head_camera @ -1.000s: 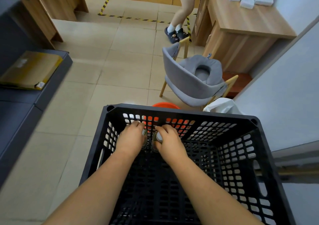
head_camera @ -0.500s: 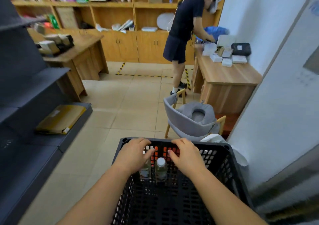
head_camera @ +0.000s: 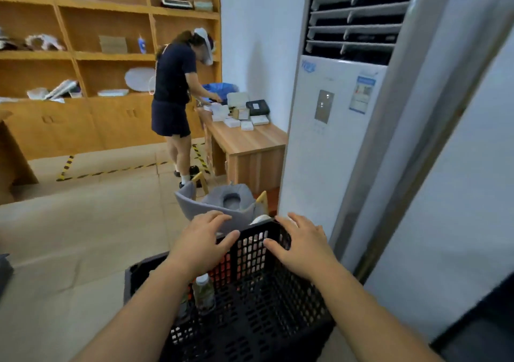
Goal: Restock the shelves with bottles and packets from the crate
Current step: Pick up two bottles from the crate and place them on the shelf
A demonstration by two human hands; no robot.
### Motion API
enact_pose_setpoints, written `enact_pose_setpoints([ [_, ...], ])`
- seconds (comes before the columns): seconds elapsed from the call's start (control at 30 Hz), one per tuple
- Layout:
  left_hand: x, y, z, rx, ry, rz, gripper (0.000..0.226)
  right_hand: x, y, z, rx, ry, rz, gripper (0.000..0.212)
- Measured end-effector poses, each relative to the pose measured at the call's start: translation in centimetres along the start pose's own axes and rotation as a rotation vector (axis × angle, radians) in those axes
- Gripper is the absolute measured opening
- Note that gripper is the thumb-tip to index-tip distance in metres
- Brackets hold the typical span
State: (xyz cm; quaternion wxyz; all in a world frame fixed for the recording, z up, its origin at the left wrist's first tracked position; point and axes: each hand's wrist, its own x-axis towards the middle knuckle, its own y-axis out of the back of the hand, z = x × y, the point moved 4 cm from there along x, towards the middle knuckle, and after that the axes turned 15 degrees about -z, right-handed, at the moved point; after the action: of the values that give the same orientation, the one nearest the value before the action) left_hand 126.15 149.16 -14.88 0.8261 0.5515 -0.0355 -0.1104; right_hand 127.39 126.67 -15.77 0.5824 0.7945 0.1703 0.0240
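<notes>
A black perforated plastic crate [head_camera: 258, 303] stands on the floor below me. Inside it, against the left wall, stands a clear bottle with a white cap [head_camera: 204, 292]; a second bottle beside it is mostly hidden by my left forearm. My left hand [head_camera: 204, 240] hovers above the crate's far rim with fingers spread and nothing in it. My right hand [head_camera: 301, 246] is raised over the crate's far right corner, fingers apart, also holding nothing.
A tall white floor air conditioner [head_camera: 333, 128] stands right behind the crate. A grey chair with a neck pillow [head_camera: 222, 204] is just beyond. A person [head_camera: 175, 103] works at a wooden desk [head_camera: 247, 142]. Wooden wall shelves [head_camera: 83, 55] line the back.
Both hands let go of the bottles in the crate and rose above its far rim with fingers spread. My view swung up and to the right, bringing the air conditioner into sight.
</notes>
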Motion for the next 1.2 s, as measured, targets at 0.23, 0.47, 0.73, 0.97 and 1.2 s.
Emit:
enact_pose_setpoints([
  [0.23,1.0,-1.9,11.4,0.025,-0.329,-0.061,0.055,-12.8,3.3,5.8,0.075,-0.323,0.140,0.075],
  [0.47,-1.8,-5.0,28.2,0.037,-0.663,-0.112,0.076,-28.9,6.9,12.4,0.137,-0.578,0.365,0.072],
  [0.73,-11.4,-12.6,47.2,-0.014,-0.967,-0.250,0.085,-50.3,6.1,20.1,0.207,-0.894,0.502,0.072],
  [0.97,-20.6,-19.4,59.7,-0.019,-1.145,-0.334,0.080,-66.7,4.8,23.9,0.224,-1.075,0.584,0.073],
  [1.2,-27.2,-22.9,70.7,-0.020,-1.310,-0.388,0.053,-78.7,5.2,27.0,0.223,-1.212,0.702,0.072],
])
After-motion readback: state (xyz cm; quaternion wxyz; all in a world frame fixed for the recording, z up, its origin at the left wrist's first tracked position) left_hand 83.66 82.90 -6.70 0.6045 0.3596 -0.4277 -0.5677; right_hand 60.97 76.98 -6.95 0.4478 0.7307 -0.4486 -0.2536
